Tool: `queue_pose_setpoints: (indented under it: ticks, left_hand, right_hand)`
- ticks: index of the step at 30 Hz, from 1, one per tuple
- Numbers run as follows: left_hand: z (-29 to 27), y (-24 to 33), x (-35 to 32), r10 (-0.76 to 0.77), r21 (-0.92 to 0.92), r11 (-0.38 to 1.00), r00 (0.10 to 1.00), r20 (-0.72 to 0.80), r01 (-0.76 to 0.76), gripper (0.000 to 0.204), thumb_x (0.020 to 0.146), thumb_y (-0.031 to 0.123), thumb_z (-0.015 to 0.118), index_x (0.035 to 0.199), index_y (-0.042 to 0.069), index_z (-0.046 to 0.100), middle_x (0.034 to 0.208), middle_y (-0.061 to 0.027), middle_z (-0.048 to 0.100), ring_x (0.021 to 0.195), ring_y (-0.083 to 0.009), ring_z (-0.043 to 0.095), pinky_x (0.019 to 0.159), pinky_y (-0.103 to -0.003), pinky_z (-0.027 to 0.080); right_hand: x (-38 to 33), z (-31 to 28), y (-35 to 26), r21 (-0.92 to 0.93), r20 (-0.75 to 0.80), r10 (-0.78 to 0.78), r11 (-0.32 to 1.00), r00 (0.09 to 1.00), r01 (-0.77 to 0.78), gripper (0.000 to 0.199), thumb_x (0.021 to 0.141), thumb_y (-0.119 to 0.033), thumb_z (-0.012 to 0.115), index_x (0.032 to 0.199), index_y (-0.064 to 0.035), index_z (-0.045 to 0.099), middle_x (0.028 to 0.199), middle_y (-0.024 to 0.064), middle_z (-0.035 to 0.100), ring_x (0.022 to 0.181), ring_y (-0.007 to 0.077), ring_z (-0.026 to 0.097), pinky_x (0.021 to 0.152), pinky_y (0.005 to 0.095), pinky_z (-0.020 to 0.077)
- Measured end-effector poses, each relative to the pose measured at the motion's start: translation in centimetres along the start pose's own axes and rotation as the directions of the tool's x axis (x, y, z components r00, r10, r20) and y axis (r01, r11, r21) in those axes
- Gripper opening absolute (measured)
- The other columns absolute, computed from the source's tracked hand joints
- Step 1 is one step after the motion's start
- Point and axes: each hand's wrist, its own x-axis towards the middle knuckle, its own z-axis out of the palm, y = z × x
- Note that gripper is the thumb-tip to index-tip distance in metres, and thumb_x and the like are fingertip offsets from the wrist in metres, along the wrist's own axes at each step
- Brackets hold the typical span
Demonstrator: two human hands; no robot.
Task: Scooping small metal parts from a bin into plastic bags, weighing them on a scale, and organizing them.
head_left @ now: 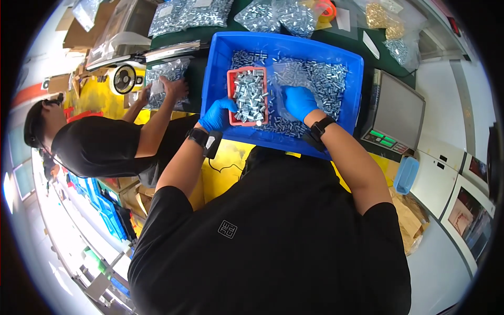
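Note:
My left hand (218,114), in a blue glove, grips the near left corner of a small red tray (231,76). Short silvery metal sleeves (250,94), which look like rivet nuts, fill that tray. It is held over the left part of a large blue bin (210,73), where many more such sleeves (331,79) lie loose. Over the bin's middle, my right hand (301,102), gloved in blue too, is closed on the edge of a clear plastic bag (292,74). Its fingertips are partly hidden by the hand itself, and the bag's contents are hard to make out.
Right of the bin stands a digital scale (398,105). Filled bags of metal parts (205,11) and an orange tape roll (326,8) lie behind it. At left a co-worker (100,142) handles another filled bag (167,79), near a small fan (125,80).

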Motion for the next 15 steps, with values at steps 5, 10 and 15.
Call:
queue_pose_setpoints:
  ticks: [5,10,15]
  left_hand:
    - [0.2,-1.3,-0.6,0.005,0.021,1.0,1.0,-0.005,-0.005,0.068,0.066,0.001,0.054,0.134,-0.003,0.048,0.125,-0.0191,0.062,0.109,-0.0324,0.063,0.102,-0.044,0.048]
    - [0.4,-3.7,1.1,0.043,-0.058,0.997,0.999,-0.007,-0.043,0.062,0.067,0.002,0.054,0.129,-0.003,0.052,0.121,-0.0181,0.064,0.106,-0.0305,0.065,0.099,-0.042,0.05]
    - [0.7,-3.4,1.4,0.012,0.015,1.0,0.999,-0.051,-0.011,0.06,0.069,0.005,0.057,0.129,-0.002,0.052,0.119,-0.0158,0.065,0.106,-0.0282,0.065,0.099,-0.041,0.05]
  right_hand:
    - [1.7,-0.4,-1.6,0.022,-0.033,-0.028,0.999,0.999,0.029,0.02,0.085,-0.018,0.055,0.097,-0.0102,0.07,0.083,0.0223,0.068,0.077,0.0402,0.067,0.065,0.048,0.0526]
    - [2.0,-0.4,-0.7,0.127,-0.075,-0.06,0.989,0.995,0.07,0.02,0.086,-0.016,0.055,0.098,-0.0133,0.071,0.085,0.0197,0.068,0.076,0.0418,0.065,0.068,0.0483,0.0524]
    - [1.6,-2.6,-0.6,0.421,-0.196,0.14,0.906,0.971,-0.046,0.024,0.092,-0.024,0.054,0.104,-0.0139,0.072,0.086,0.0212,0.068,0.078,0.0393,0.066,0.069,0.047,0.0528]
